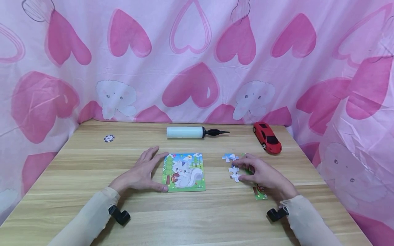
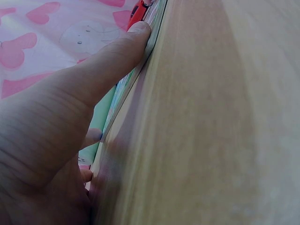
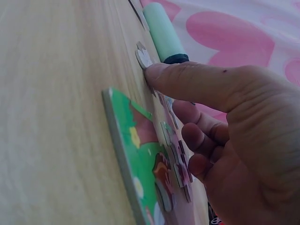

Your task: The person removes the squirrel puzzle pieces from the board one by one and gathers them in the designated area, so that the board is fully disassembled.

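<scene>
My left hand [image 1: 141, 172] spans the left side of a square squirrel puzzle [image 1: 189, 174]. Its thumb presses the near left corner and its index finger reaches the far left corner, both fairly straight. To the right of the puzzle, the curled fingers and thumb of my right hand [image 1: 263, 173] pinch a small white jigsaw piece [image 1: 234, 174] low over the table. Under and around that hand lie several loose pieces, partly hidden by it. A blue-and-white piece [image 1: 228, 157] shows beyond the fingers, and a green-edged piece [image 3: 131, 150] lies nearest in the right wrist view.
A pale hand pump [image 1: 184, 132] with a black nozzle lies at the back of the wooden table [image 1: 184, 218]. At the back right is a red toy car [image 1: 267, 137], at the back left a poker chip [image 1: 109, 138]. A pink heart-patterned curtain [image 1: 191, 82] hangs behind.
</scene>
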### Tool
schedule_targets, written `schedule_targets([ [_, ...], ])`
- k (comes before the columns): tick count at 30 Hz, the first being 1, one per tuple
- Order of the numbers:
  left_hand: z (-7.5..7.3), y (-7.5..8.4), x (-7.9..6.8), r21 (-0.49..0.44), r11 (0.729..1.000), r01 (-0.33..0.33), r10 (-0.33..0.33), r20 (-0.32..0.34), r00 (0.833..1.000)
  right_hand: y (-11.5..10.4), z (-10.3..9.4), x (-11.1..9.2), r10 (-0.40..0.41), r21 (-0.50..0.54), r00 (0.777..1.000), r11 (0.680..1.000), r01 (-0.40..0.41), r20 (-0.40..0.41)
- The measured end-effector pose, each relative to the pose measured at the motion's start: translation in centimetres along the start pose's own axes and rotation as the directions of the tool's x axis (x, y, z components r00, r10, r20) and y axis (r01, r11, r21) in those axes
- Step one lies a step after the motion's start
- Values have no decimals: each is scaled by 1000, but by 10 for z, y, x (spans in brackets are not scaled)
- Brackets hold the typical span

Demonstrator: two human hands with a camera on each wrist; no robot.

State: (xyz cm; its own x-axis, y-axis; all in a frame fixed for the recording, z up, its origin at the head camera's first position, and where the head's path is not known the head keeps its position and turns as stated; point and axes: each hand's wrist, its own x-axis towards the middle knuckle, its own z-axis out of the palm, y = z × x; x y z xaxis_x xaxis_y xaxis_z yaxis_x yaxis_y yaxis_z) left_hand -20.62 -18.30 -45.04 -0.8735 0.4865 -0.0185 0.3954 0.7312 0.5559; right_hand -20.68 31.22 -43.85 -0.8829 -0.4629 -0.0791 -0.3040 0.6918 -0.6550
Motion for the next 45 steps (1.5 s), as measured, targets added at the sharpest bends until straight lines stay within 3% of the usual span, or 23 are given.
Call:
schedule_targets([
  [9,0,0,1,1,1000,0,0,0,1000,-3,-4,1,57,19,998,998,-57,15],
  [17,-1,0,2,8,1000,0,0,-1,1000,-3,-4,0,37,-3,999,999,-37,-6],
  [23,-1,1,2,6,1000,-1,1,-1,1000,-3,-3,0,60,61,998,996,-59,-8],
  [34,-1,1,2,6,1000,4,-4,1,1000,-7,-5,1,36,54,992,998,-29,-122],
  [38,0,0,0,5,1000,4,-4,2,1000,-11,-7,6,-6,82,984,996,21,-179],
  [45,1,-1,1,10,1000,2,-2,0,1000,-23,-10,19,-145,114,959,978,176,-242],
])
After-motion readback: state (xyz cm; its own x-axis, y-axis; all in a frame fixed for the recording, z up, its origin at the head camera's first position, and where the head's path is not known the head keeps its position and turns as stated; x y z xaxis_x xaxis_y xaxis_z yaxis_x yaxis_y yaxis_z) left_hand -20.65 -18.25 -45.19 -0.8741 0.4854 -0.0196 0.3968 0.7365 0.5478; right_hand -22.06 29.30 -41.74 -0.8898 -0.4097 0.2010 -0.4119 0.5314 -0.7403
